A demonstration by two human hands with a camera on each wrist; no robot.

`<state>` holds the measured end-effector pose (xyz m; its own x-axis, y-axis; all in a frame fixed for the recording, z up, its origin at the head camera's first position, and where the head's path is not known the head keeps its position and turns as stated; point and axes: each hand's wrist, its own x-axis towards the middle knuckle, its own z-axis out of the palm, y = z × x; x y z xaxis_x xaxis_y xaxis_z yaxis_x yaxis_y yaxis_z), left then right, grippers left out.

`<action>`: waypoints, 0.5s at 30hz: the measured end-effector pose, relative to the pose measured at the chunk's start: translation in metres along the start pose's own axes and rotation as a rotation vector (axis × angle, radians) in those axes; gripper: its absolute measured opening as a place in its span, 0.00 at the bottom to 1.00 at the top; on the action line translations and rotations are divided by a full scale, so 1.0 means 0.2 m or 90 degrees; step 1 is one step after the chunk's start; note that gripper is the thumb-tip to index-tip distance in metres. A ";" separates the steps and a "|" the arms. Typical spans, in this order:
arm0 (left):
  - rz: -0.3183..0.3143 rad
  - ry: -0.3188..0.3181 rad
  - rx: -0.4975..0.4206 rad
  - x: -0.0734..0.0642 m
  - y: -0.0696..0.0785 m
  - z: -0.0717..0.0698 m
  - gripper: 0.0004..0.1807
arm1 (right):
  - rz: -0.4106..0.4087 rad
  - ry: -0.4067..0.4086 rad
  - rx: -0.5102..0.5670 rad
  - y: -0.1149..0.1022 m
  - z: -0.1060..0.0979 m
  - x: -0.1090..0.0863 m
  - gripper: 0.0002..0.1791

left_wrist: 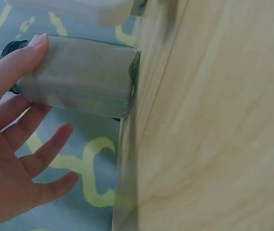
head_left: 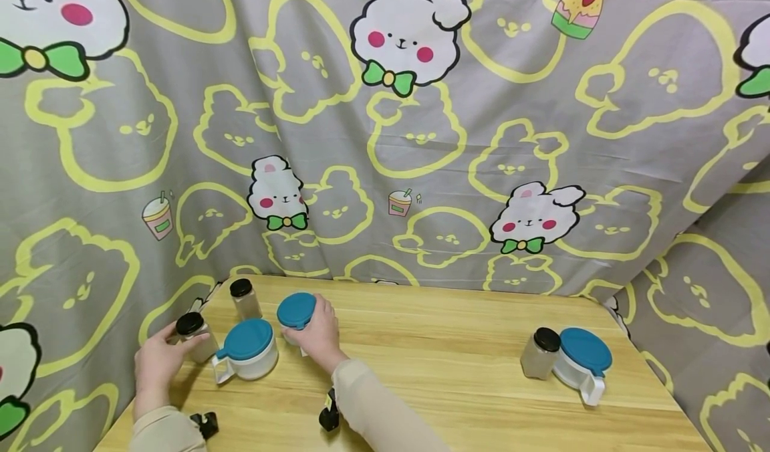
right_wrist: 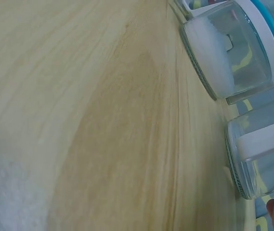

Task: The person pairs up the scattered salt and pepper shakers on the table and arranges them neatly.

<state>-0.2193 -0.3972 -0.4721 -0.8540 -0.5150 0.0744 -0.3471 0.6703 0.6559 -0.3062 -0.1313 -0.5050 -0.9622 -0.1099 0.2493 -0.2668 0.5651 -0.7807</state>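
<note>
Got a jar point(head_left: 204, 350) pinched between thumb and fingers of the left hand point(head_left: 158, 365), near the left edge of the table point(head_left: 433, 378). Also got a pot point(head_left: 295, 310) gripped in the right hand point(head_left: 323, 331). Can spot another pot point(head_left: 249, 345) between those, second jar point(head_left: 246, 305) behind it, plus third jar point(head_left: 537, 360) beside third pot point(head_left: 586, 350), well off right.

1. L hand point(head_left: 158, 365): gripping, thumb point(left_wrist: 19, 62) set opp. index + middle; ring + little fingers point(left_wrist: 55, 190) free, spread, slightly bent.
2. L forearm point(head_left: 165, 432): up from bottom edge, near-vert. in head view; beige sleeve to wrist.
3. R hand point(head_left: 321, 331): also gripping, thumb nr side, other fingers point(head_left: 321, 303) far side; only partly in R wrist view.
4. R forearm point(head_left: 385, 412): more extended, slants up + L from bottom; same beige sleeve.
5. Hands well apart, R slightly further fwd.
</note>
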 end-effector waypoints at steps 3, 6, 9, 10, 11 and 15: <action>-0.022 -0.008 0.007 0.00 0.00 -0.01 0.51 | -0.003 0.006 0.013 0.00 -0.01 -0.01 0.51; -0.033 -0.005 0.009 -0.01 0.01 -0.03 0.52 | -0.007 0.015 0.025 -0.01 -0.02 -0.02 0.51; -0.035 0.004 0.007 -0.02 0.02 -0.04 0.51 | -0.008 0.019 0.030 -0.01 -0.04 -0.02 0.51; -0.035 0.008 0.006 -0.02 0.02 -0.05 0.51 | -0.008 0.020 0.031 -0.01 -0.04 -0.02 0.50; -0.035 0.012 0.006 -0.03 0.03 -0.05 0.51 | -0.007 0.020 0.032 -0.01 -0.04 -0.02 0.50; -0.033 0.016 -0.001 -0.04 0.05 -0.07 0.52 | -0.003 0.024 0.032 -0.01 -0.06 -0.01 0.50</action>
<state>-0.2103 -0.3939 -0.4553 -0.8246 -0.5626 0.0585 -0.3909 0.6415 0.6600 -0.3024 -0.1223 -0.4969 -0.9583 -0.0819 0.2739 -0.2753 0.5222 -0.8071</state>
